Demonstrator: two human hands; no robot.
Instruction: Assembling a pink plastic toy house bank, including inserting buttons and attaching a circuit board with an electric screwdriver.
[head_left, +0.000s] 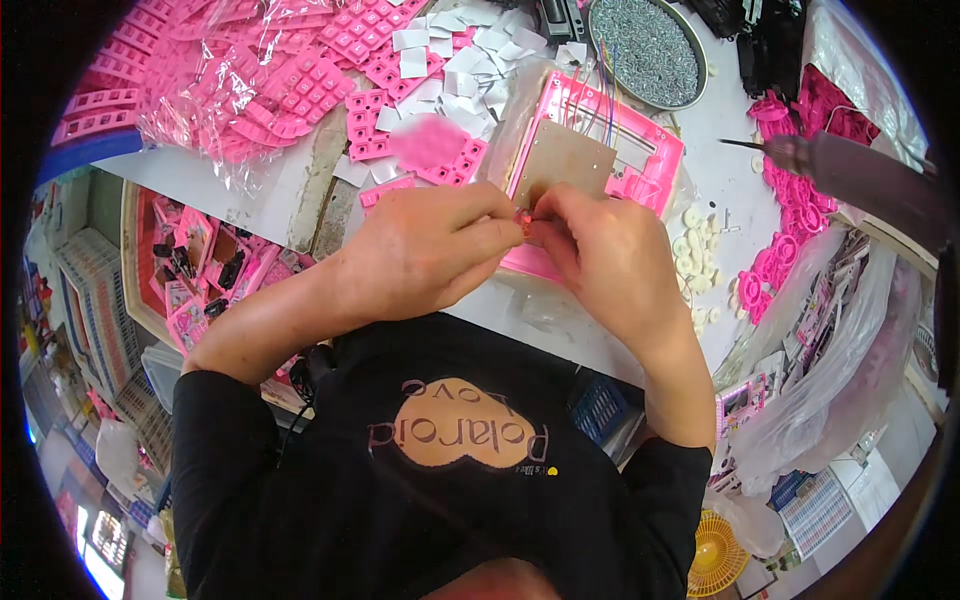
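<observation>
In front of me lies a pink plastic housing (655, 170) with a flat brown board (570, 165) set in it. Thin coloured wires (608, 95) rise from the housing's far end. My left hand (435, 245) comes in from the left, thumb and fingers pinched at the board's near left corner. Opposite it, my right hand (612, 255) is closed too, its fingertips meeting the left ones over the near edge of the board. Between them shows a small red-orange part (523, 222); the fingers hide most of it, and its kind is unclear.
A round metal tray (703, 70) of small screws stands beyond the housing. Pink keypad pieces (310, 95) and white paper squares (480, 65) fill the far left. Cream round pieces (693, 250) lie at right, near an electric screwdriver (830, 160). A box of pink parts (128, 240) stands lower left.
</observation>
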